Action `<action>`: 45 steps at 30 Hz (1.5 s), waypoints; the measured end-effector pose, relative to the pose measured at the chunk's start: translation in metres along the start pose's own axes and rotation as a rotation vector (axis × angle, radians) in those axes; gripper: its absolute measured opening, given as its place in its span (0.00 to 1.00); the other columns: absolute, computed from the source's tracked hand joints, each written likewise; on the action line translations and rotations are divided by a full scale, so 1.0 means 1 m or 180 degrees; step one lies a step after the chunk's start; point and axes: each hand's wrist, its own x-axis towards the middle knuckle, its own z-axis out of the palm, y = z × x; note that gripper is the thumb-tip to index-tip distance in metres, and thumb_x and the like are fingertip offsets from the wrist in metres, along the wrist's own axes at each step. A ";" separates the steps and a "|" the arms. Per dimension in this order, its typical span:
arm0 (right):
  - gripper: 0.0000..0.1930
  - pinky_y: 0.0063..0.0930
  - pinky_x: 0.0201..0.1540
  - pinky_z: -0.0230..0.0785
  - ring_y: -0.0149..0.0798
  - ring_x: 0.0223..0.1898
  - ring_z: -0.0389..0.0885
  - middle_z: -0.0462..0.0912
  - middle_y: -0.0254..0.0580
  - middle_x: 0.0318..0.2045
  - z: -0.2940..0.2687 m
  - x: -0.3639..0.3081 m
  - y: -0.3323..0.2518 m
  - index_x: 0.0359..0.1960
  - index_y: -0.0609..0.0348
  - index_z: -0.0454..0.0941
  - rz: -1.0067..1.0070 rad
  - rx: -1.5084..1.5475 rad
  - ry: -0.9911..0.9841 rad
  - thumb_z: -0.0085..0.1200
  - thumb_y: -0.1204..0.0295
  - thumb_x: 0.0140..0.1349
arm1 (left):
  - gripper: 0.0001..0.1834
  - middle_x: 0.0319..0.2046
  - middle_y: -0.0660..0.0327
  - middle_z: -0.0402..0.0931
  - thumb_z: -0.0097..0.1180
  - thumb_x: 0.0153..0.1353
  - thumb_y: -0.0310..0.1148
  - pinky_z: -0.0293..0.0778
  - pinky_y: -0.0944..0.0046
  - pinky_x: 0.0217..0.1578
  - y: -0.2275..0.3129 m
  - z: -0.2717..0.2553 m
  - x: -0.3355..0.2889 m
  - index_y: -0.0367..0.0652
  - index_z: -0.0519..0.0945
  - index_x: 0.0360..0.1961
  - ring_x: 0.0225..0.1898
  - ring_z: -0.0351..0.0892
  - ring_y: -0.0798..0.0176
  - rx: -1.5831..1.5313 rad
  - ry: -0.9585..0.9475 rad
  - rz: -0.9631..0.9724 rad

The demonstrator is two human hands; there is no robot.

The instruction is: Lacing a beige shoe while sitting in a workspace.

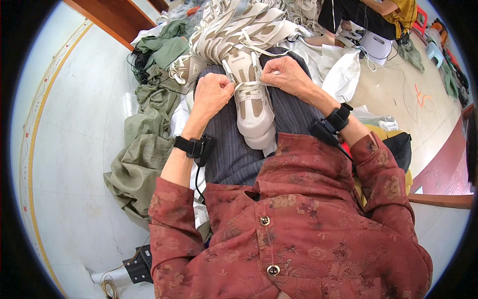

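Observation:
A beige and white sneaker (255, 110) lies between my thighs with its toe toward my body. My left hand (214, 94) is closed in a pinch at the left side of the shoe, on the shoelace (249, 85). On the other side my right hand (289, 75) pinches the lace too, and the cord runs taut across the tongue between both hands. Lower down, the lace crosses through the eyelets. Another pale shoe sole shows just under the toe. Both wrists wear black straps with small devices.
Beyond the shoe rises a heap of similar beige sneakers (234, 32). Green cloth (144, 144) lies along my left, and white sheets (343, 70) lie to the right. At the far right another person (383, 15) sits near a white stool (374, 47). A wooden post (117, 20) stands far left.

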 end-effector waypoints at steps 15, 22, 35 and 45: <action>0.04 0.47 0.30 0.69 0.51 0.29 0.82 0.80 0.47 0.23 0.018 0.004 -0.043 0.32 0.55 0.76 -0.1327 -0.2884 0.0155 0.53 0.73 0.55 | 0.14 0.45 0.59 0.75 0.58 0.47 0.19 0.77 0.61 0.36 0.015 -0.030 -0.001 0.39 0.77 0.38 0.34 0.79 0.58 0.0571 0.0120 0.1613; 0.03 0.45 0.26 0.73 0.55 0.27 0.82 0.79 0.53 0.20 0.022 0.009 -0.057 0.27 0.63 0.75 -0.1400 -0.3010 0.0174 0.53 0.77 0.50 | 0.15 0.41 0.60 0.75 0.60 0.45 0.18 0.76 0.60 0.34 0.012 -0.031 0.003 0.40 0.75 0.37 0.33 0.80 0.58 0.0681 -0.0006 0.1627; 0.09 0.43 0.36 0.78 0.52 0.37 0.85 0.84 0.50 0.32 0.023 0.022 -0.081 0.35 0.58 0.84 -0.0504 -0.3137 -0.0439 0.56 0.68 0.56 | 0.17 0.35 0.58 0.75 0.58 0.41 0.15 0.75 0.58 0.34 0.005 -0.032 0.015 0.39 0.75 0.36 0.30 0.78 0.53 0.0598 -0.0369 0.1801; 0.12 0.43 0.43 0.77 0.53 0.44 0.84 0.84 0.54 0.39 0.016 0.033 -0.085 0.40 0.62 0.83 -0.0070 -0.3064 -0.0758 0.57 0.73 0.53 | 0.14 0.33 0.56 0.73 0.54 0.43 0.14 0.75 0.58 0.33 -0.003 -0.022 0.017 0.38 0.72 0.33 0.30 0.77 0.53 0.0469 -0.0206 0.1979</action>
